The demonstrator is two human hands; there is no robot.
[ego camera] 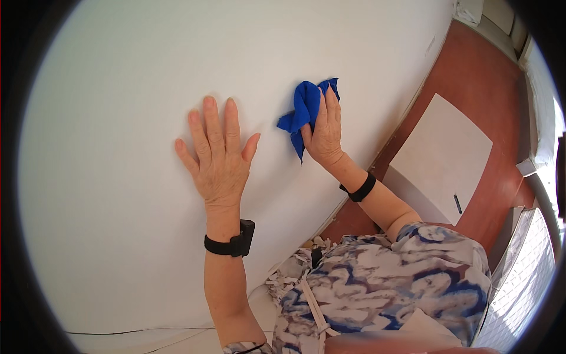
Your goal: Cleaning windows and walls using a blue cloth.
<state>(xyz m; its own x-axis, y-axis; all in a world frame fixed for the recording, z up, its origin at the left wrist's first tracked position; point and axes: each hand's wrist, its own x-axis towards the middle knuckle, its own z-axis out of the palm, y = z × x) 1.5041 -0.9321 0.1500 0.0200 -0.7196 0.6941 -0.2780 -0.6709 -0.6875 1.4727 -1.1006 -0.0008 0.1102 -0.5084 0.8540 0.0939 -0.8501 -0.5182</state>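
Observation:
My left hand (219, 155) lies flat with its fingers spread against a smooth white wall (110, 132), holding nothing. To the right of it, my right hand (326, 128) presses a crumpled blue cloth (306, 104) to the same surface. The cloth bunches out on the thumb side, and a corner of it shows behind the fingertips. Both wrists wear black straps; the left one carries a small black box (247, 238).
At the right, a white board or sheet (442, 150) with a dark pen-like item (457, 204) lies on the reddish floor (482, 66). Whitish scraps (283, 278) are piled at the wall's foot. Thin cables (132, 331) run along the lower left.

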